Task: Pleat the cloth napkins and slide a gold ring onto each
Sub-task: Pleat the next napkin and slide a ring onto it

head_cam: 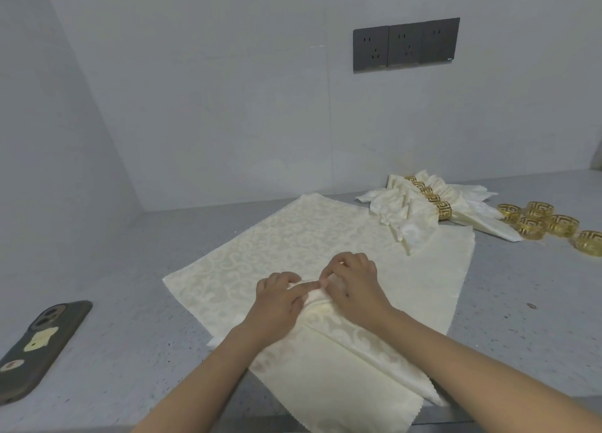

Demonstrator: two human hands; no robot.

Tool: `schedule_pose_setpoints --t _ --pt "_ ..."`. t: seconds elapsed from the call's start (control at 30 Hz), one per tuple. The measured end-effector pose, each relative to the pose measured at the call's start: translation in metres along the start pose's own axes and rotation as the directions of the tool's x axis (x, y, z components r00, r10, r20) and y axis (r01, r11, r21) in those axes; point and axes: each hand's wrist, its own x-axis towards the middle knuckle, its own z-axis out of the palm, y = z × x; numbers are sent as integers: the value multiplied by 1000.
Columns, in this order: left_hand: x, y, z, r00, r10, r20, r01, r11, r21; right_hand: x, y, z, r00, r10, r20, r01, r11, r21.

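Note:
A cream patterned cloth napkin (293, 237) lies spread on the grey counter, with a raised fold running from its middle toward me. My left hand (280, 302) and my right hand (355, 286) meet at the middle of the napkin, and both pinch the gathered fold between fingers and thumb. At the back right lie several pleated napkins (404, 211), each with a gold ring (443, 209) round it. Several loose gold rings (550, 224) sit to their right.
A dark phone (42, 344) in a case with stickers lies face down at the left. A grey wall socket panel (405, 44) is on the back wall. The counter's front edge (488, 418) runs along the bottom right.

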Motion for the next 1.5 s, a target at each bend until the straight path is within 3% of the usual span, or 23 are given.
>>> schedule_pose_setpoints --t 0.17,0.27,0.37,0.43,0.53,0.67,0.73,0.9,1.07,1.33,1.5 --pt "3 -2 -2 994 87 -66 -87 996 3 -21 4 -10 946 -175 275 186 983 -13" --pt "7 8 -4 995 84 -54 -89 991 -101 -24 10 -12 932 -178 315 198 980 -30" --pt "4 18 -6 999 4 -41 -19 929 -371 -22 14 -8 945 -220 241 237 970 -45" --pt "1 14 -2 999 18 -40 -31 924 -381 -20 18 -5 952 -257 168 272 960 -72" --pt "-4 6 -3 993 68 92 -26 919 -393 -17 24 -6 960 -243 135 253 966 -59" --pt "-5 1 -6 965 166 203 -119 968 -223 -7 26 -10 947 -304 107 309 950 -43" --pt "-1 -1 -6 973 165 164 -139 977 -162 -2 26 -12 936 -334 109 339 940 -33" --pt "9 -5 -5 985 173 -17 -173 964 -202 5 37 -13 953 -290 85 296 953 -61" --pt "14 -10 2 983 182 15 -177 967 -182 10 42 -6 951 -309 -30 308 951 -35" --pt "17 -12 6 983 151 106 -146 988 -57 16 44 0 928 -373 -16 370 925 -89" --pt "22 -4 12 999 35 4 -33 973 -227 15 46 0 930 -368 -11 364 925 -107"
